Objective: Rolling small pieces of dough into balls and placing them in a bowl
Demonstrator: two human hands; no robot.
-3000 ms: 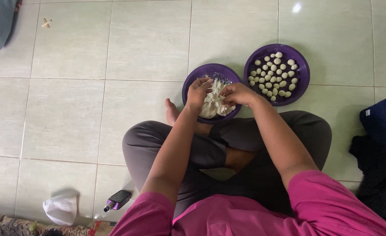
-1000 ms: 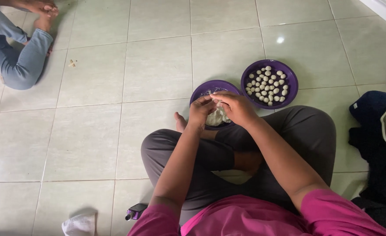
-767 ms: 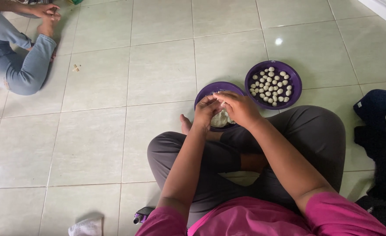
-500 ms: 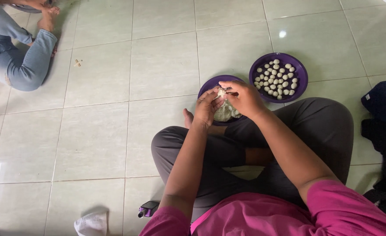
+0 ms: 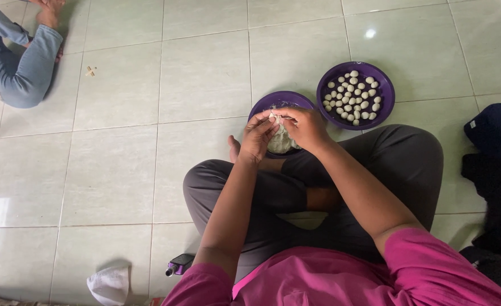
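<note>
Two hands meet over the nearer of two purple bowls. Left hand [image 5: 258,137] and right hand [image 5: 302,127] pinch one small white dough piece [image 5: 273,118] between their fingertips, both narrowly closed on it. Below them the near purple bowl [image 5: 268,102] holds one lump of pale dough [image 5: 281,141]. The far purple bowl [image 5: 332,85], touching it on the right, holds roughly thirty white dough balls [image 5: 352,98]. One other person's legs [image 5: 18,68] lie at upper left. One small dark bottle [image 5: 179,264] and one white crumpled bag [image 5: 110,284] sit near the left knee.

Two bowls side by side upper right of centre, hands [image 5: 284,129] over the left bowl [image 5: 273,102], small balls [image 5: 352,99] in the right bowl [image 5: 386,90], another person's legs [image 5: 18,73] upper left
</note>
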